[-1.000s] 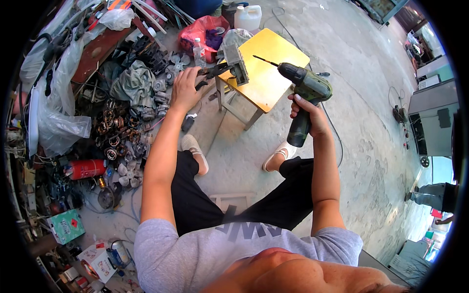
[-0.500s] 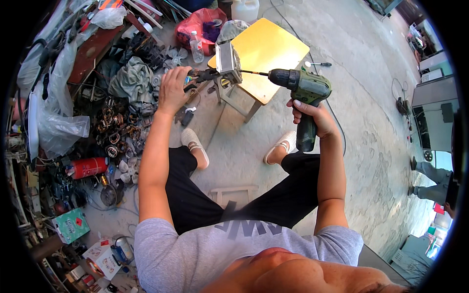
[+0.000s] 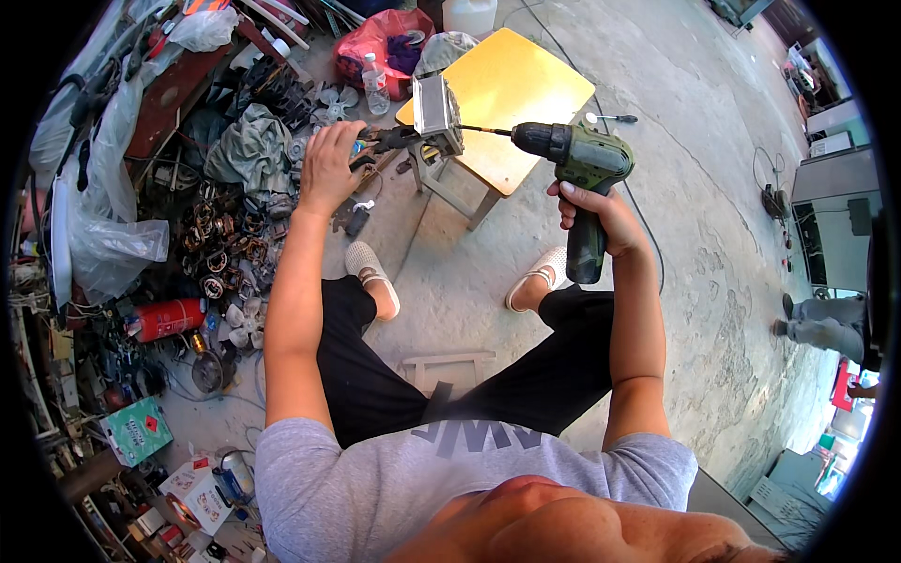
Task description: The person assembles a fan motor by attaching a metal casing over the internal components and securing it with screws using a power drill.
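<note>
My left hand grips dark pliers, whose jaws are on a small grey metal box held above the near left corner of a yellow-topped stool. My right hand is wrapped round the handle of an olive-green cordless drill. Its long thin bit points left and reaches the box's right side; whether the tip has entered a hole I cannot tell.
A heap of scrap parts, plastic sheeting and a red extinguisher crowds the left. Behind the stool are a red bag, bottle and jug. A cable crosses the concrete. Another person's legs are at right.
The drill has turned level, bringing its bit to the metal box, which now sits at a different angle. My left hand shifted slightly left. The person at right has shifted position.
</note>
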Tool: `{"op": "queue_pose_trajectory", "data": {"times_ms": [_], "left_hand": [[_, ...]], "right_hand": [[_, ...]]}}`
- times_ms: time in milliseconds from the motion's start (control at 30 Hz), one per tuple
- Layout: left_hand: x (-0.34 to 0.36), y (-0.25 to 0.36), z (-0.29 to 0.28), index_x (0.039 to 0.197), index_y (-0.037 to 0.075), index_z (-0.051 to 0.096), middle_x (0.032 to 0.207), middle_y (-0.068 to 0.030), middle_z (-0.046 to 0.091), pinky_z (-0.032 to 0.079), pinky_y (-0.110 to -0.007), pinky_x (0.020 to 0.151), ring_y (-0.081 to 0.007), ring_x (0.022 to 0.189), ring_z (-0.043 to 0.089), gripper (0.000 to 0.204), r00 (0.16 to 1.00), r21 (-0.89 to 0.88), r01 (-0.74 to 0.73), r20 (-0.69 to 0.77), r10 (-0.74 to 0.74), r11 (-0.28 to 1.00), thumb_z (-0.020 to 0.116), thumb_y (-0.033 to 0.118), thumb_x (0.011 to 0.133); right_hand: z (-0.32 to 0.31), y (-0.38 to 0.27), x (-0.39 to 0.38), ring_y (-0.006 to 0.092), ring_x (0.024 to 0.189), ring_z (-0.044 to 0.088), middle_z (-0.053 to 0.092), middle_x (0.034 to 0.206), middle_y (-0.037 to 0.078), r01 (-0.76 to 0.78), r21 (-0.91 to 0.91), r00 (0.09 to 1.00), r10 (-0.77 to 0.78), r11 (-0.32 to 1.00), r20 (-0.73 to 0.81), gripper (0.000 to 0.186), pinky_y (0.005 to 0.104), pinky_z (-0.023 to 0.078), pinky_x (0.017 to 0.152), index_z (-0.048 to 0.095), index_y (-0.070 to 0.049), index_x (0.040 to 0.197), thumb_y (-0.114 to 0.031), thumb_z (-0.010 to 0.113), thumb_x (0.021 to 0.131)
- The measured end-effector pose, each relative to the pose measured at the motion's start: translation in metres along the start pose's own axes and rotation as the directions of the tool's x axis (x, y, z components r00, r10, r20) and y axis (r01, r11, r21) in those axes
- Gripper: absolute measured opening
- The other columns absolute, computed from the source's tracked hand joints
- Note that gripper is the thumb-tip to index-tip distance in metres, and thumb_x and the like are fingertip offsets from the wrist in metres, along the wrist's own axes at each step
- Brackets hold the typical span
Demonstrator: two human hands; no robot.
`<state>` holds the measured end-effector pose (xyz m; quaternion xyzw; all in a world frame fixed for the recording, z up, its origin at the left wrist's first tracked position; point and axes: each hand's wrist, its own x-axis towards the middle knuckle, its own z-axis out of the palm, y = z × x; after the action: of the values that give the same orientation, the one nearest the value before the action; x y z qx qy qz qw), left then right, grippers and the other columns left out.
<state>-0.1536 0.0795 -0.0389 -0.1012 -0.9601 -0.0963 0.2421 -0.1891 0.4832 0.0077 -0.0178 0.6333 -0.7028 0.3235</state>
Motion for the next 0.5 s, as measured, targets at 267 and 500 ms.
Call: {"op": "queue_pose_trajectory", "data": {"times_ms": [267,500], "left_hand": [[-0.0007,-0.0015,-0.0011,0.121,0.009,0.055,0.113,-0.0078,0.060,0.042,-0.042,0.091,-0.0298,0.107,0.055,0.052,1.000,-0.007,-0.004,0.007,0.004,1.000,0.073,0.008,0.072],[-0.0011,-0.0005,0.0007,0.122,0.009,0.055,0.115,-0.0081,0.060,0.042,-0.042,0.093,-0.0300,0.110,0.055,0.054,1.000,-0.017,0.014,0.021,-0.014,1.000,0.074,0.008,0.071]], "right_hand": [[-0.0012,0.0004,0.0010,0.0115,0.060,0.054,0.057,0.069,0.001,0.009,0.003,1.000,-0.009,1.000,0.010,0.029,0.0277,0.049,0.060,0.065,0.001,0.099,-0.024,0.072,0.085],[-0.0023,0.0000,0.0027,0.0112,0.061,0.054,0.056,0.069,0.001,0.006,0.005,1.000,-0.006,1.000,0.027,0.029,0.0275,0.049,0.059,0.065,0.001,0.098,-0.025,0.072,0.086]]}}
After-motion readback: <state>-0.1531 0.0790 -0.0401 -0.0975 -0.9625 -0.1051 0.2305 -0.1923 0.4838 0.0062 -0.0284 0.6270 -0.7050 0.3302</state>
